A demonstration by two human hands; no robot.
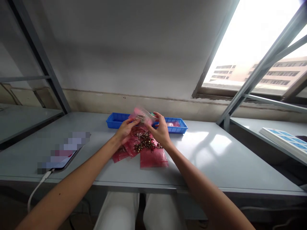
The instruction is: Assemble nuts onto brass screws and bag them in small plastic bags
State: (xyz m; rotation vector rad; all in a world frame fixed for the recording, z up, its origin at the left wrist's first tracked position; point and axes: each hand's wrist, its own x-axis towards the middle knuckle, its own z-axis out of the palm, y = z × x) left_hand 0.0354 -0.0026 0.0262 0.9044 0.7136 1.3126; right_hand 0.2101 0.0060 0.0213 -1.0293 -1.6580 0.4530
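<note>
Both my hands hold a small pink plastic bag (142,115) up over the grey table (211,159). My left hand (124,130) pinches its left side, and my right hand (161,131) grips its right side with the fingers curled. Something small and metallic shows inside the bag. Under my hands lies a heap of small brass-coloured parts (145,142) on several flat pink bags (153,157). A shallow blue tray (115,120) stands just behind, with more pink bags at its right end.
A phone (62,157) with a white cable lies at the table's left front. Grey metal rack posts rise at left and right. A window is at the upper right, and a flat printed sheet (285,139) rests on the right shelf.
</note>
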